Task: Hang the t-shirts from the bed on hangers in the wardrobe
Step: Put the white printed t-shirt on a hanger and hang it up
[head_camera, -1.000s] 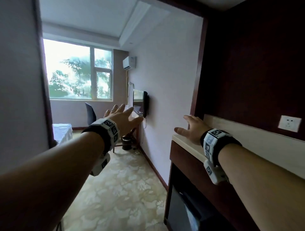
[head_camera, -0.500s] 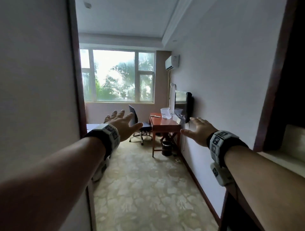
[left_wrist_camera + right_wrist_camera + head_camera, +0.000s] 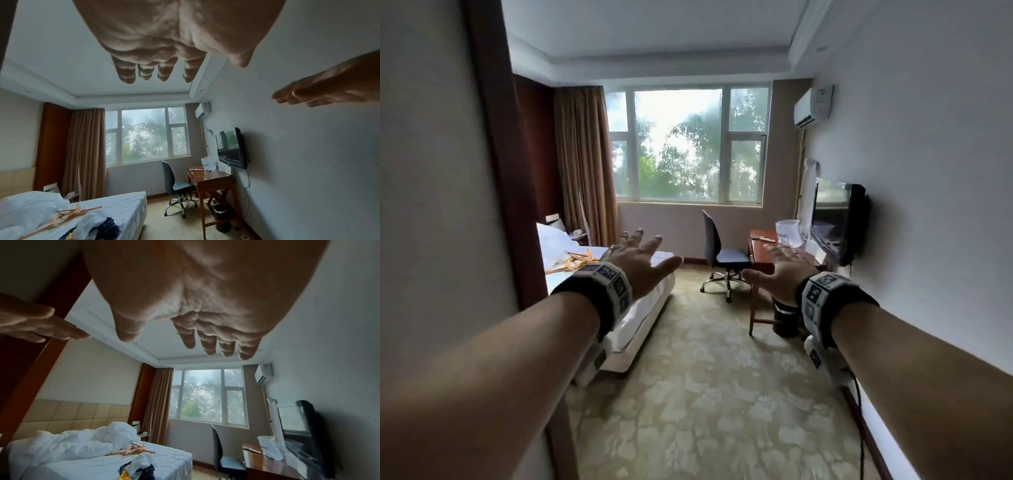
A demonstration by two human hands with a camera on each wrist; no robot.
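Note:
Both hands reach forward at chest height, palms down and empty. My left hand (image 3: 640,260) (image 3: 156,48) has its fingers spread straight; my right hand (image 3: 784,270) (image 3: 195,305) is likewise flat and open. Ahead on the left is the bed (image 3: 654,284) (image 3: 125,206) (image 3: 168,462) with a white sheet. On it lie several wooden hangers (image 3: 571,263) (image 3: 68,217) (image 3: 133,451) and a clear plastic bag of dark folded t-shirts (image 3: 102,225) (image 3: 144,467). The wardrobe is out of sight.
A wall corner with dark wood trim (image 3: 500,171) stands close on my left. A grey office chair (image 3: 719,253), a wooden desk (image 3: 760,253), a bin (image 3: 786,318) and a wall television (image 3: 835,219) line the right side. Patterned carpet (image 3: 705,394) runs ahead to the window (image 3: 685,147).
The view has swung left and moved forward, from the dark counter and wall into the bedroom. The bed and hangers have come into sight. Both hands stay stretched out and empty.

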